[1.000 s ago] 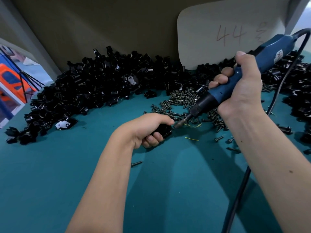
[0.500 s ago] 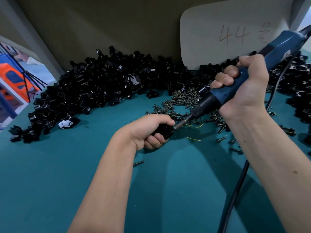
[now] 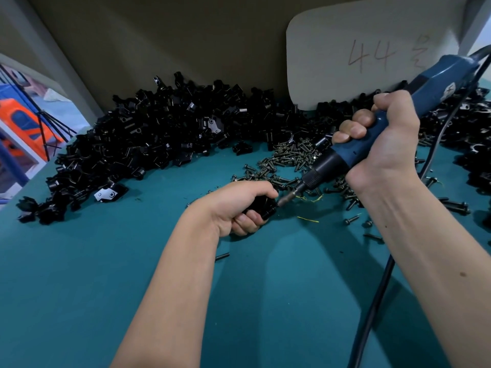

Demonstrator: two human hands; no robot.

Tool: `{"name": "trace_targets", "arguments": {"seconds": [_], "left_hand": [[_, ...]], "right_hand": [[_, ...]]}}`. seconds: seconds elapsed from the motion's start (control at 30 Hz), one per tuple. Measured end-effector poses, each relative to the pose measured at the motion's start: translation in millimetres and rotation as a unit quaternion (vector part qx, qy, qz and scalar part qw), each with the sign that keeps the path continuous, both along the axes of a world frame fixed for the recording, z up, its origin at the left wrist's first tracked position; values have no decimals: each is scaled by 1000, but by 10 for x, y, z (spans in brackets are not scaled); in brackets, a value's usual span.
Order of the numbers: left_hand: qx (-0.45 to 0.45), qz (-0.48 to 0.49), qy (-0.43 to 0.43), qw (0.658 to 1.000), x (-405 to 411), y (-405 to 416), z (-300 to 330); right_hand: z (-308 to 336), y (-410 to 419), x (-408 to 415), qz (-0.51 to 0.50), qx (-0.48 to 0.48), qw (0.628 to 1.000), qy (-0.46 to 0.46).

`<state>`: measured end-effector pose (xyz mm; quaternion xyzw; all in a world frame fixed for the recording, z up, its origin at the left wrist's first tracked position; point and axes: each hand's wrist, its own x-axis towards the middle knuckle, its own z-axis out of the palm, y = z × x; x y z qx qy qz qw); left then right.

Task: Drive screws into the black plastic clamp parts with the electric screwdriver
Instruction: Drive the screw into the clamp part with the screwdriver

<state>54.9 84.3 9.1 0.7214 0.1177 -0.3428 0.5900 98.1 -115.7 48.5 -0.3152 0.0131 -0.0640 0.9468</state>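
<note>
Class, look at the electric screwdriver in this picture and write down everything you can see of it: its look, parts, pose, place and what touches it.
The electric screwdriver has a long blue body that looks like plastic, a black collar at the front and a thin metal bit. A black cord leaves its rear end and runs down across the teal table. The right hand grips it around the body. It is tilted, bit pointing down and left, with the tip against the black clamp part that the left hand holds on the table.
</note>
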Motion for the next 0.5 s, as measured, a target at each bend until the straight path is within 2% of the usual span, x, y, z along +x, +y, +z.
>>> {"name": "trace_targets", "arguments": {"seconds": [0.5], "left_hand": [[-1,6,-28,1000,13,21,-34]], "right_hand": [[-53,18,-30,8,18,1000,-16]]}}
